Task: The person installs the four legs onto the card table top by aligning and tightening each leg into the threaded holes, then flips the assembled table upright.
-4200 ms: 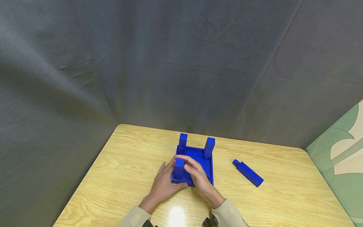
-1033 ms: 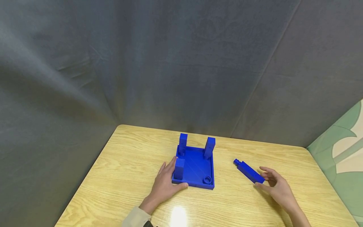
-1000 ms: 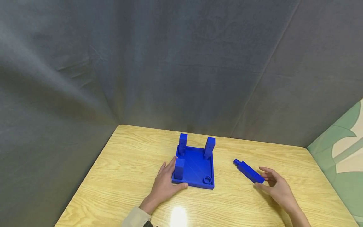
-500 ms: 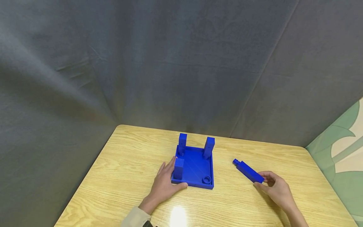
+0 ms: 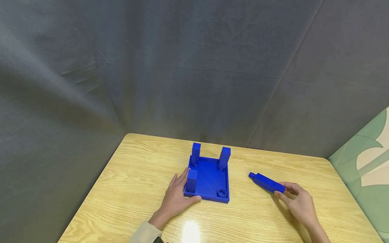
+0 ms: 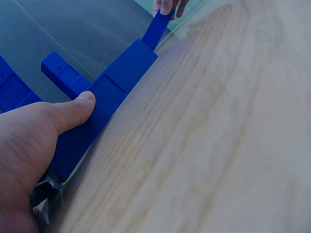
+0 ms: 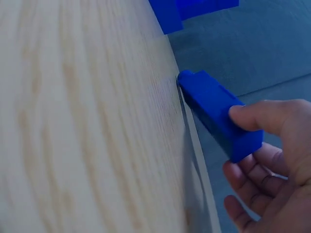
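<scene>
Spreading across most of the lower scene: a wooden table (image 5: 127, 189), backed by a grey cloth backdrop (image 5: 182, 67). Sitting near the table's middle: a blue square base (image 5: 209, 182), already carrying three upright posts, namely a far-left post (image 5: 196, 152), a far-right post (image 5: 224, 158) and a near-left post (image 5: 191, 180). Showing at the near-right corner: an empty round socket (image 5: 222, 193), so apparently three of four places filled and one left to fill.

Bracing the base from the left: the left hand (image 5: 174, 200), fingers laid fairly straight along the base's left side, thumb (image 6: 73, 109) pressing along its near edge.

Lying to the right of the base, well apart from it: the fourth loose post (image 5: 266, 182), its round peg pointing left toward the base. Pinching its right end: the right hand (image 5: 299, 204), thumb on top and fingers curled beneath, seemingly lifting that end slightly off the wood, though contact with the table not clearly readable.

Remaining, judging by the layout: carrying this post over and seating it in the open socket.
</scene>
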Tool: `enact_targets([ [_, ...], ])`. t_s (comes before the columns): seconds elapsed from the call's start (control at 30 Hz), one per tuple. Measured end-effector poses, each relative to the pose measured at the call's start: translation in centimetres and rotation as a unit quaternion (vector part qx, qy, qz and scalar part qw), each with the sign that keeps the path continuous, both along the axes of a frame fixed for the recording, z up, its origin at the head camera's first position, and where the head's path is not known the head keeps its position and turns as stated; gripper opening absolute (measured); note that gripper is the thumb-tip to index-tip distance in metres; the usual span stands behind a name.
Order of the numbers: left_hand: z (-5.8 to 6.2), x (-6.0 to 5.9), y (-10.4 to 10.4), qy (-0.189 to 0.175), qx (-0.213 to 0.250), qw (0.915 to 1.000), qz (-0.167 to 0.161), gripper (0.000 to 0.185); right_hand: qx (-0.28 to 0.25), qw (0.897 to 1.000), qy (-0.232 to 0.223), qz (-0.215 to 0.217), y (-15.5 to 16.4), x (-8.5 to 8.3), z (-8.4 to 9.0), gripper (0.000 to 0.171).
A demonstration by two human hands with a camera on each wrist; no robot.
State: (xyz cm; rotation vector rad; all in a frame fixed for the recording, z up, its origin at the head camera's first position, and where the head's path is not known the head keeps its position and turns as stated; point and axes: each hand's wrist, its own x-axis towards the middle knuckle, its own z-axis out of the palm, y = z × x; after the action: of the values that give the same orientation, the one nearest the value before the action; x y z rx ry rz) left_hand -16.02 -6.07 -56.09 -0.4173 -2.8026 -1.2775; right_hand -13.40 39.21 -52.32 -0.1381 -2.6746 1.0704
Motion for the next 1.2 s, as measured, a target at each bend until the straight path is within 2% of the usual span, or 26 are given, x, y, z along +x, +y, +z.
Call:
enact_targets([
  [0.1,0.0,0.0,0.0,0.003,-0.001,1.0,-0.001,0.117,0.002,0.999,0.045,-0.009,-0.3,0.1,0.3,0.033],
  [0.17,0.0,0.0,0.0,0.002,-0.001,1.0,-0.001,0.117,-0.015,0.997,0.071,-0.009,-0.7,0.2,0.7,0.031],
  [0.37,-0.1,0.0,0.1,0.006,0.0,1.0,-0.001,0.117,-0.103,0.986,0.132,0.001,-2.7,0.6,3.4,0.029],
  [0.5,-0.1,0.1,0.0,0.006,0.003,1.0,-0.005,0.116,-0.176,0.972,0.155,0.009,-4.2,1.4,5.7,0.031],
  [0.6,-0.2,0.1,0.0,0.008,0.001,1.0,-0.006,0.116,-0.246,0.953,0.172,0.037,-5.1,2.0,7.2,0.032],
  [0.7,-0.2,0.1,0.0,0.014,-0.002,0.9999,-0.004,0.116,-0.32,0.922,0.202,0.08,-6.1,2.1,8.2,0.034],
  [0.77,-0.3,0.1,-0.1,0.015,-0.003,0.9999,-0.003,0.116,-0.367,0.896,0.226,0.102,-6.7,2.1,8.6,0.036],
  [0.83,-0.3,0.1,-0.1,0.013,0.001,0.9999,-0.002,0.116,-0.418,0.863,0.253,0.129,-7.4,1.9,8.8,0.036],
  [0.93,-0.3,0.1,0.0,0.009,0.003,1.0,-0.001,0.116,-0.473,0.818,0.284,0.161,-8.5,1.4,9.3,0.035],
  [0.97,-0.3,0.1,0.0,0.01,0.003,0.9999,-0.001,0.116,-0.484,0.806,0.292,0.173,-8.8,1.2,9.4,0.035],
  [1.0,-0.3,0.1,0.0,0.01,0.003,0.9999,-0.002,0.116,-0.488,0.799,0.298,0.186,-9.1,1.0,9.5,0.034],
  [1.07,-0.3,0.1,0.0,0.013,0.001,0.9999,-0.002,0.116,-0.482,0.795,0.308,0.201,-9.8,0.7,9.7,0.034],
  [1.13,-0.2,0.1,0.0,0.013,-0.002,0.9999,-0.004,0.116,-0.464,0.803,0.31,0.209,-10.4,0.5,9.9,0.035],
  [1.2,-0.2,0.0,0.0,0.018,-0.004,0.9998,-0.005,0.116,-0.441,0.815,0.309,0.213,-11.1,0.3,10.2,0.036],
])
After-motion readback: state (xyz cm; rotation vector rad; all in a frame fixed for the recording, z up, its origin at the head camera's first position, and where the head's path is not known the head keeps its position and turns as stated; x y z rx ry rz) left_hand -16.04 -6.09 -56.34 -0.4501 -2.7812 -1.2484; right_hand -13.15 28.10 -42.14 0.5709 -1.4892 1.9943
